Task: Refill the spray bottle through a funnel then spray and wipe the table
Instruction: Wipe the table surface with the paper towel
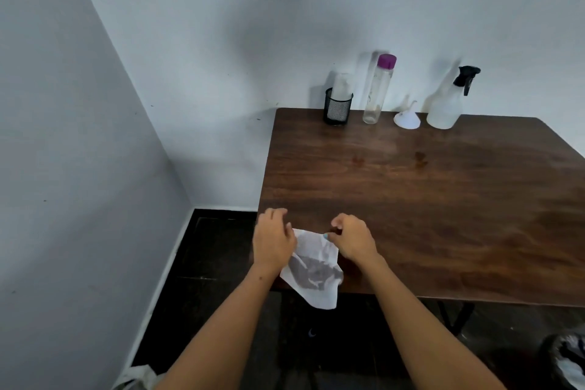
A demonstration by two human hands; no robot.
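Head view: left hand (pixel 273 242) and right hand (pixel 352 239) close together at near left corner of table (pixel 443 199), fingers of both curled and pinching upper edge of cloth (pixel 313 266), a white crumpled sheet hanging partly off near edge. Damp grey patch across cloth's middle. Judged step: spreading or refolding cloth for wiping. Best done by pulling corners apart to flatten, folding to a pad, keeping a dry face down, then stroking in overlapping passes from far edge toward near edge. Faint wet sheen and a few darker spots on wood near centre. Spray bottle (pixel 446 104), funnel (pixel 407 119), purple-capped bottle (pixel 376 92) and mesh cup (pixel 338 106) in a row along far edge against wall, well apart from hands. Wide bare wood between hands and that row, plenty of sweep room to right. Wall close beyond left edge, so little elbow room there. Care needed near far edge: tall bottle looks easy to tip.
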